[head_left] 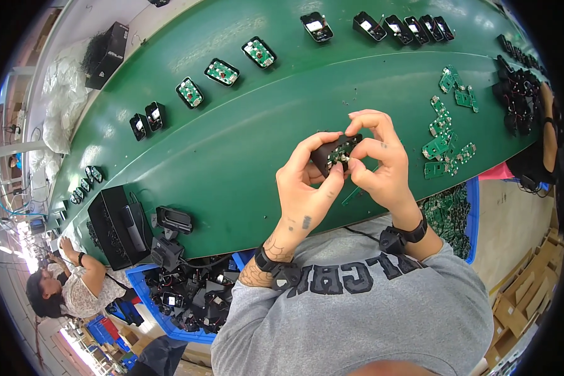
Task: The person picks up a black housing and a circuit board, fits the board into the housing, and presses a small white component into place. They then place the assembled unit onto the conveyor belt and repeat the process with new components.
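My left hand [307, 188] is closed around a small black plastic housing [322, 158], held above the green table in front of my chest. A green circuit board [341, 154] with pale components sits at the housing's open side, tilted toward my right. The left thumb presses on the board's near edge. My right hand [384, 164] is curled, its thumb and fingertips pinching at the board's right edge. Exactly which part those fingertips grip is partly hidden. Below the hands, a thin green strip [357, 188] lies on the table, partly covered by the right hand.
Loose circuit boards [441, 145] lie on the right of the green table [244, 150]. Black housings [369, 26], some with boards fitted, line its far side. A black tray [116, 229] stands left. Blue bins [471, 219] flank me below the edge. A co-worker [84, 285] is at the left.
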{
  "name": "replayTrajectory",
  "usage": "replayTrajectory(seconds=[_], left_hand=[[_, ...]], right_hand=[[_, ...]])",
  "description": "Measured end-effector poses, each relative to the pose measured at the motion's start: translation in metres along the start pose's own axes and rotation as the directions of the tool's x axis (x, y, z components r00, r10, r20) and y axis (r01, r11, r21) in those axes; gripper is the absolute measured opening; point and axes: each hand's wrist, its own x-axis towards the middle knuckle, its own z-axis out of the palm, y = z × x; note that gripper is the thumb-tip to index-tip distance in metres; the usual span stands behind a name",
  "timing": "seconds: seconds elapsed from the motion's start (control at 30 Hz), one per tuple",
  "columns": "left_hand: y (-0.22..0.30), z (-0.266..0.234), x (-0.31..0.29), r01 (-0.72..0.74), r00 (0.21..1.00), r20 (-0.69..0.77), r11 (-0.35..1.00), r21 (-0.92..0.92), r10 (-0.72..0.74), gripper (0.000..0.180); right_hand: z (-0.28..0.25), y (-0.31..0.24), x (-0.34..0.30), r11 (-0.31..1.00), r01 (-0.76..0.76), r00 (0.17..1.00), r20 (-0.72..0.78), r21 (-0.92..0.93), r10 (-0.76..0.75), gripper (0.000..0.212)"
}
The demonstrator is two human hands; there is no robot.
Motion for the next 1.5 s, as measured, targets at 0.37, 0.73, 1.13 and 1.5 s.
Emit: replayTrajectory(seconds=[0.37, 0.73, 1.13, 1.5], left_hand=[[0.002, 0.003, -0.001, -0.029, 0.999, -0.016, 0.995, 0.093, 0.031, 0.039], [-0.003, 0.005, -0.001, -0.387, 0.901, 0.084, 0.703, 0.597, 0.425, 0.041], [0.016, -0.042, 0.029, 0.49, 0.848, 0.251, 0.871, -0.036, -0.467, 0.04], [0.009, -0.008, 0.017, 0.096, 0.995, 0.02, 0.994, 0.05, -0.097, 0.038]], right_hand=[[-0.001, -0.002, 0.002, 0.999, -0.013, 0.999, 0.041, 0.036, 0.011, 0.01], [-0.008, -0.014, 0.012, 0.995, -0.085, 0.986, 0.14, -0.052, 0.091, 0.009], [-0.034, -0.016, 0.027, 0.764, 0.602, 0.786, 0.341, -0.234, -0.516, 0.024], [-0.012, -0.007, 0.015, 0.978, -0.192, 0.968, 0.15, -0.077, 0.201, 0.009]])
